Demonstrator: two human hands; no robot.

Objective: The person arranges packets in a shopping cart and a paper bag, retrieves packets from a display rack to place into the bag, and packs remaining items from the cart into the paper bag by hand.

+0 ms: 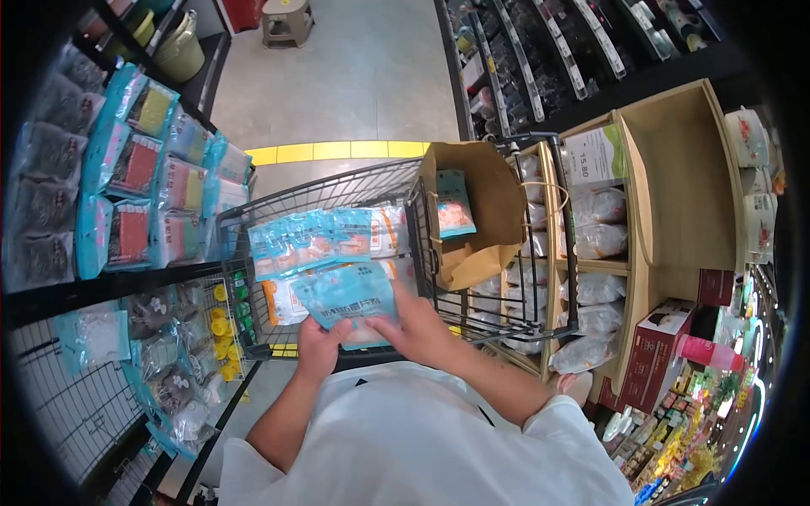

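My left hand (319, 344) and my right hand (415, 325) grip the lower edge of a light blue packet (346, 293) with dark printing, held over a shopping cart (321, 185). Under and beyond it, more blue packets (291, 240) lie in rows in the cart, along with a white and orange packet (287, 304). To the right, a brown paper bag (498, 194) stands open at the cart's right end, with a blue packet (453, 202) inside it.
Packaged goods (131, 169) hang on the left rack. A wooden shelf (683, 169) with wrapped items and a price sign (595, 156) is on the right. A stool (287, 21) stands on the floor beyond a yellow line (333, 151). A pink bottle (710, 352) is at the far right.
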